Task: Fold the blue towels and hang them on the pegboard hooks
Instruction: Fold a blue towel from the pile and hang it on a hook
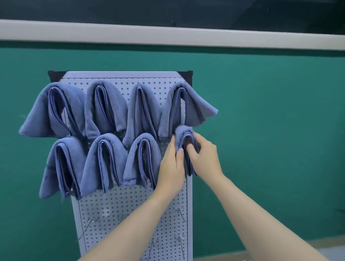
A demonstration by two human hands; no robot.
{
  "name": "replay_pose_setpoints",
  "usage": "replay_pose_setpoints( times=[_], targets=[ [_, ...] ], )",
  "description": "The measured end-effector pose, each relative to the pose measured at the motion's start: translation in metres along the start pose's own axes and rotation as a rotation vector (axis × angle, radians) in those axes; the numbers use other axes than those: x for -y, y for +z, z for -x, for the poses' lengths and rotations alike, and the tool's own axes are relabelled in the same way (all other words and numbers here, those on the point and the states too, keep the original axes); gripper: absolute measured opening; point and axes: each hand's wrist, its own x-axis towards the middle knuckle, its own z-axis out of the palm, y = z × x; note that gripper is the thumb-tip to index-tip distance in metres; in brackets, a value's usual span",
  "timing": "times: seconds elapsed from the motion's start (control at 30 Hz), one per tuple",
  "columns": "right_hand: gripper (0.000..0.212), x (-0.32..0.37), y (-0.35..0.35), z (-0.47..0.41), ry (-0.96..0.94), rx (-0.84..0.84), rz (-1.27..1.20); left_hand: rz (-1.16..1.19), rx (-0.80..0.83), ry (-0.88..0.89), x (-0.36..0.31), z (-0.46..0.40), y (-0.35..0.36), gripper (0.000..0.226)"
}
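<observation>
Grip: left hand (170, 166) and right hand (204, 154) both closed on the eighth towel (185, 138), thumb and fingers pinching its folded layers from either side.
Held towel: blue, folded, draped at the right end of the lower row, against the pegboard (131, 203); lower edge hanging just below the grip, between the two wrists.
Above the grip: upper-row right towel (186, 105), its hem touching the top of the held towel, its right corner flaring past the board's edge.
Left of the grip: lower-row neighbour towel (142, 158), right fold just beside the left hand's knuckles.
Farther left: remaining five towels, in two rows, overlapping the board's left edge.
Below the grip: bare perforated panel with empty hooks (178, 212); open room here.
Right of the grip: board's right frame edge (191, 210) directly under the held towel, then green wall (278, 124), unobstructed.
Board corners: black caps (186, 76) at the top.
</observation>
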Motion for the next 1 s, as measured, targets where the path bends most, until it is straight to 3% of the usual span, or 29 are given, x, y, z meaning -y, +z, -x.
replay_pose_setpoints(
  times=[0.13, 0.33, 0.53, 0.67, 1.0],
  targets=[
    [0.022, -0.014, 0.006, 0.025, 0.103, 0.117, 0.062, -0.006, 0.104, -0.112, 0.016, 0.021, -0.009, 0.050],
    [0.023, -0.025, 0.004, 0.050, 0.160, 0.196, 0.177, -0.024, 0.221, -0.081, 0.010, 0.050, -0.022, 0.050],
    [0.016, -0.014, -0.004, 0.079, 0.218, 0.299, 0.279, -0.152, 0.305, -0.176, 0.006, 0.092, -0.046, 0.053],
    [0.048, -0.009, -0.009, 0.104, 0.276, 0.319, 0.275, -0.182, 0.342, -0.235, 0.008, 0.116, -0.071, 0.055],
    [0.049, -0.008, 0.021, 0.188, 0.330, 0.388, 0.175, -0.236, 0.366, -0.322, 0.030, 0.183, -0.134, 0.058]
  ],
)
